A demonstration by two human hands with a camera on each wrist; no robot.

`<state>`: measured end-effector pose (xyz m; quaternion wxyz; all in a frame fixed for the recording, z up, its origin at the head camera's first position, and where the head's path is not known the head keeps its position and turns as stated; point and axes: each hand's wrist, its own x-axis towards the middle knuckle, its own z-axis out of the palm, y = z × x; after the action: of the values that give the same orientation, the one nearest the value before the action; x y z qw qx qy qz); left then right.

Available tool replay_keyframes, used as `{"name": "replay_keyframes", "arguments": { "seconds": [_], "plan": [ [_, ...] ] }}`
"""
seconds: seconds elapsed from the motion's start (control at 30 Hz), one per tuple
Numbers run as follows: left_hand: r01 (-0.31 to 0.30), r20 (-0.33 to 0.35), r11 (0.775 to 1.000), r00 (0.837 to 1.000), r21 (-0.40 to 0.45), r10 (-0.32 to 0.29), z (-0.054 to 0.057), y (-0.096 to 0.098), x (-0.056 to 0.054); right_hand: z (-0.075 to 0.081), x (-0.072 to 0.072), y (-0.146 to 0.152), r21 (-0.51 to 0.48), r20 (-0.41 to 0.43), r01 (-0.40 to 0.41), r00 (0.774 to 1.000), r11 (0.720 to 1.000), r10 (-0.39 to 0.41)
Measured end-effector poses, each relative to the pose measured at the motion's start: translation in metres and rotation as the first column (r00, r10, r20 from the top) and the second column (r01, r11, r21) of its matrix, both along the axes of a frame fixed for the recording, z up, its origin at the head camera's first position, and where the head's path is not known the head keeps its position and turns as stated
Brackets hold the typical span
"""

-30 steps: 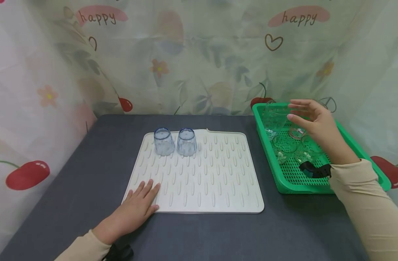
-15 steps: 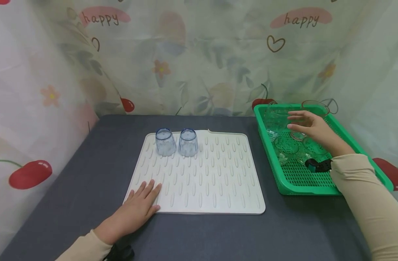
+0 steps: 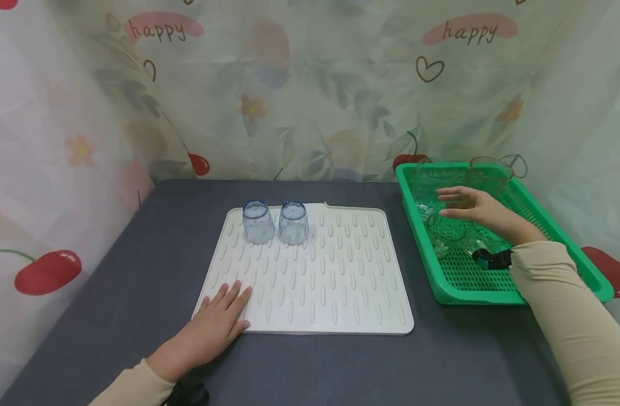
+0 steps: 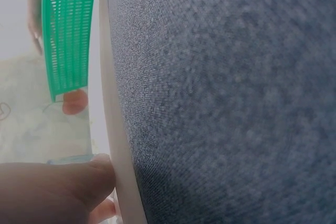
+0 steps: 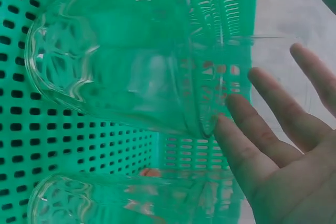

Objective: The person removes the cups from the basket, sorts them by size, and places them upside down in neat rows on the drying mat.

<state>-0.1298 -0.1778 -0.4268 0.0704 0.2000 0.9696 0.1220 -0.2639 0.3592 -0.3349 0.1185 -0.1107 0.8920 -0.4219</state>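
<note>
Over the green basket (image 3: 482,297), the empty right hand (image 3: 479,210), loosely spread, has dipped beside a clear glass (image 5: 126,77) inside, seemingly within reach; left of the basket, the left hand (image 3: 210,328) lies flat.

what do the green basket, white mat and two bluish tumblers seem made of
Green basket: likely plastic, slightly shiny, with a molded-looking rim and regular perforations.
White mat: matte, probably silicone or rubber, given its raised ridges.
Bluish tumblers: smooth, likely glass from their see-through walls; clear plastic remains possible.
</note>
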Motion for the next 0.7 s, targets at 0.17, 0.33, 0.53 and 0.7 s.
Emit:
{"name": "replay_keyframes", "arguments": {
  "seconds": [0.17,0.33,0.53,0.7],
  "plan": [
    [-0.001,-0.002,1.0,1.0,-0.004,0.001,-0.0021,0.0001,-0.0007,-0.0028,0.0,0.0021,0.027,0.024,-0.054,0.998,0.998,0.054],
    [0.0,-0.006,1.0,1.0,-0.006,0.0,-0.0025,0.0006,-0.0021,-0.0019,0.0014,0.0032,0.053,0.057,-0.097,0.994,0.994,0.094],
    [-0.001,-0.005,1.0,1.0,-0.002,0.001,0.0003,0.0013,-0.0022,-0.0017,0.0009,0.0019,0.07,0.091,-0.146,0.986,0.987,0.14],
    [-0.001,0.0,1.0,1.0,-0.004,0.001,0.0015,0.0013,-0.002,-0.0025,0.0,0.0007,0.091,0.122,-0.161,0.981,0.983,0.149]
  ]
}}
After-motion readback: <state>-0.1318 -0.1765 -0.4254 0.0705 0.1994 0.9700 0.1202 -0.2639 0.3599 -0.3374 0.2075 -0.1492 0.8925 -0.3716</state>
